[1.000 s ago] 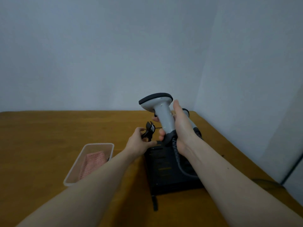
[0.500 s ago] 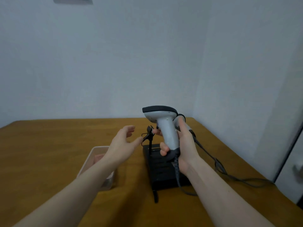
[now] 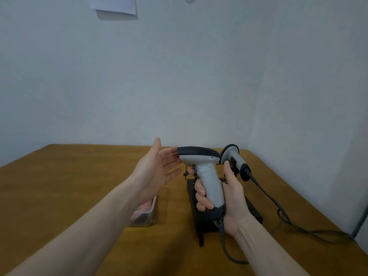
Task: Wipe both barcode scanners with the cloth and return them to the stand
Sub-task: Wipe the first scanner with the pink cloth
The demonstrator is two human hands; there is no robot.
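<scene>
My right hand point(image 3: 229, 198) grips the handle of a grey barcode scanner point(image 3: 205, 166) with a black top, held upright above the black stand point(image 3: 253, 212). My left hand point(image 3: 157, 166) is open with its fingers spread, fingertips touching the left end of that scanner's head. A second grey scanner point(image 3: 236, 158) rests on the stand behind, its cable point(image 3: 278, 212) running off to the right. The cloth is mostly hidden by my left forearm inside a clear tray point(image 3: 145, 218).
The wooden table point(image 3: 59, 186) stands in a corner, with walls behind and to the right. The held scanner's coiled cable point(image 3: 225, 244) hangs down to the table near its front. A paper sheet point(image 3: 113, 5) is on the wall above.
My left hand let go of the stand's wire holder, rose and opened against the scanner's head. The view tilted upward. My right hand kept its hold on the scanner.
</scene>
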